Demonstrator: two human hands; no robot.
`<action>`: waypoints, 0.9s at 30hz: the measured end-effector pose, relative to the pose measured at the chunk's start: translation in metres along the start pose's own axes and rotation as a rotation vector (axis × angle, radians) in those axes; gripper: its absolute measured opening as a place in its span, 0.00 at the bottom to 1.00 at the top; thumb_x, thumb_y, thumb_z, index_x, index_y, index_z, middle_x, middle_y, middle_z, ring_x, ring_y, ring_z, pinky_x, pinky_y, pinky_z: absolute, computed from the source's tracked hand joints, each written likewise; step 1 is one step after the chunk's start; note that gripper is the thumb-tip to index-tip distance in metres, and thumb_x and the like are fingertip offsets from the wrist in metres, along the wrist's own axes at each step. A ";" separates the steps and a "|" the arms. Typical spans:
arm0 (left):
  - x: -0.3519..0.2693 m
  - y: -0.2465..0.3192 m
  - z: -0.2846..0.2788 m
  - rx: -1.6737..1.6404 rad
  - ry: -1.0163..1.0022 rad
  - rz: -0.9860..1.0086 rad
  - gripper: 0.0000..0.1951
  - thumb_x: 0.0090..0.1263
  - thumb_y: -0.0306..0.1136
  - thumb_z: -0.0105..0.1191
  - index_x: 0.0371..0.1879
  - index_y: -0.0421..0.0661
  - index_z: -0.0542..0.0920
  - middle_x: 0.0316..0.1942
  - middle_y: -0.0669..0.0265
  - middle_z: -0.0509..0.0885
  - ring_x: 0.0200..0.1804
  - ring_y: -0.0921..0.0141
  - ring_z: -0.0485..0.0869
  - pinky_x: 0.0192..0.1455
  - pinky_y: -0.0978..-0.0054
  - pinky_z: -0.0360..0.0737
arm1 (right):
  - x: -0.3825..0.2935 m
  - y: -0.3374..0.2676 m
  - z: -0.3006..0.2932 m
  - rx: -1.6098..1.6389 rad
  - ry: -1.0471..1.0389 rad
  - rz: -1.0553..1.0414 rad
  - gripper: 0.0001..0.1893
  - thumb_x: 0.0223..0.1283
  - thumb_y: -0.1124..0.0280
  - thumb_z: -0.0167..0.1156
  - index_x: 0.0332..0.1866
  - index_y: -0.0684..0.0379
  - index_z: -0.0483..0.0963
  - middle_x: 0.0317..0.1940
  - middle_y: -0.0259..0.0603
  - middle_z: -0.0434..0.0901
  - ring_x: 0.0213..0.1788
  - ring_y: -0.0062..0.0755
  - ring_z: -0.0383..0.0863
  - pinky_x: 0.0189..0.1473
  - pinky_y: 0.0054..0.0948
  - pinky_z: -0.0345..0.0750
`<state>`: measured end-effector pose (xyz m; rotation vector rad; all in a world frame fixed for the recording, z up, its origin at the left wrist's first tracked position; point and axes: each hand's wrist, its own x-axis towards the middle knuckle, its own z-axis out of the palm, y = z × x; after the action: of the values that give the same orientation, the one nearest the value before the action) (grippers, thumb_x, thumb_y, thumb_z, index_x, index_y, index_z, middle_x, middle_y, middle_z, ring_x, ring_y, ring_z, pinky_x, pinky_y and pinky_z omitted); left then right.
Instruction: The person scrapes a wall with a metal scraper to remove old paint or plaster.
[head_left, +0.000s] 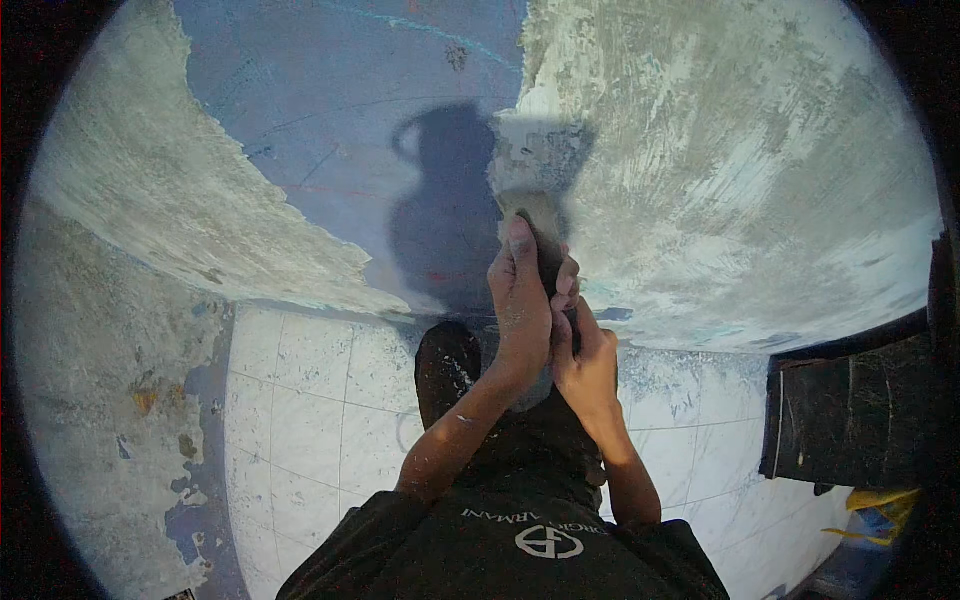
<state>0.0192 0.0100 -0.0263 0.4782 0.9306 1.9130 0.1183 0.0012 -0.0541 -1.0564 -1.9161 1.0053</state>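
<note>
Both hands are on a scraper with a dark handle (551, 264), held against the wall ahead of me. My left hand (519, 300) wraps the upper part, its thumb pressed along the tool and its fingers curling round the far side. Lower down, my right hand (589, 360) grips the handle's end. The scraper's upper part looks dusty grey, and its edge is hard to tell from the wall. Blue paint (322, 142) covers the middle of the wall; bare greyish plaster (735, 172) shows to the right, meeting the paint in a ragged edge near the tool.
More bare plaster (142, 165) lies left of the paint, meeting a patchy side wall (97, 360) at a corner. White floor tiles (307, 420) below carry flakes. A dark panel-like object (847, 420) stands at right, near a yellow-and-blue item (874, 517). My shadow falls on the wall.
</note>
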 end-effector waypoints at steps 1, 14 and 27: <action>0.003 -0.001 -0.001 0.095 -0.019 0.023 0.26 0.77 0.54 0.35 0.28 0.43 0.71 0.15 0.71 0.70 0.16 0.80 0.66 0.19 0.81 0.63 | 0.002 0.007 0.004 -0.002 0.000 -0.009 0.18 0.67 0.71 0.48 0.59 0.66 0.69 0.24 0.57 0.79 0.30 0.34 0.85 0.29 0.29 0.75; -0.001 0.007 0.001 0.190 -0.066 0.193 0.22 0.79 0.48 0.36 0.26 0.44 0.69 0.15 0.72 0.70 0.14 0.83 0.64 0.15 0.83 0.59 | -0.004 0.009 0.022 0.092 0.094 -0.034 0.17 0.70 0.75 0.44 0.60 0.70 0.66 0.42 0.54 0.82 0.45 0.27 0.79 0.43 0.29 0.76; 0.002 0.038 0.008 0.203 -0.122 0.175 0.27 0.78 0.53 0.34 0.25 0.42 0.71 0.14 0.70 0.72 0.13 0.83 0.63 0.13 0.82 0.58 | -0.001 -0.008 0.036 0.104 0.211 -0.184 0.24 0.74 0.57 0.42 0.56 0.71 0.68 0.31 0.44 0.80 0.32 0.25 0.78 0.32 0.25 0.73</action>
<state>0.0019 0.0038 0.0078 0.8106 1.0357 1.9284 0.0849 -0.0127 -0.0634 -0.8728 -1.7350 0.8453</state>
